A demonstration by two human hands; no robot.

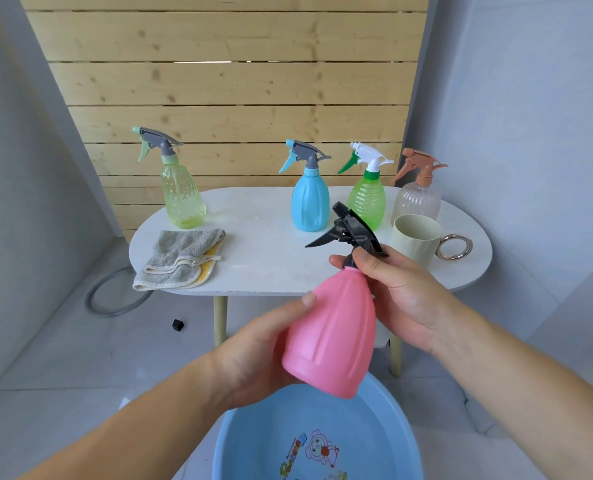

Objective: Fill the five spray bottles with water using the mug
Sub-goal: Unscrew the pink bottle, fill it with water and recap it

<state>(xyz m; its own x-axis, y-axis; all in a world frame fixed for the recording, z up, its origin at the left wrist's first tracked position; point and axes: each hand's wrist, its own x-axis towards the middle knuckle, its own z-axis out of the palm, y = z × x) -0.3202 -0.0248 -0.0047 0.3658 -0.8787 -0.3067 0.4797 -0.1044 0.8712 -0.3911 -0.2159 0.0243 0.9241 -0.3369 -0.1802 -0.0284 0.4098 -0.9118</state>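
Only the person's arms show here: two bare forearms (149, 420), uncovered all the way to the near edge, a left hand (263, 344) and a right hand (405, 296) (left thumbnail (309, 298) trimmed short, plain).

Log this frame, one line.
left hand: holds pink bottle | right hand: grips black sprayer neck | mug: on table | basin: below bottle

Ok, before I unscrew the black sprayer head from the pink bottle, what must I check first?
1. Left hand holds the pink bottle by its body: ok.
2. Right hand grips the collar under the black sprayer head: ok.
3. Bottle is over the blue basin: ok.
4. Mug stands upright on the table: ok.
5. Water in the basin: cannot tell.
6. Cloth on the table for spills: ok.
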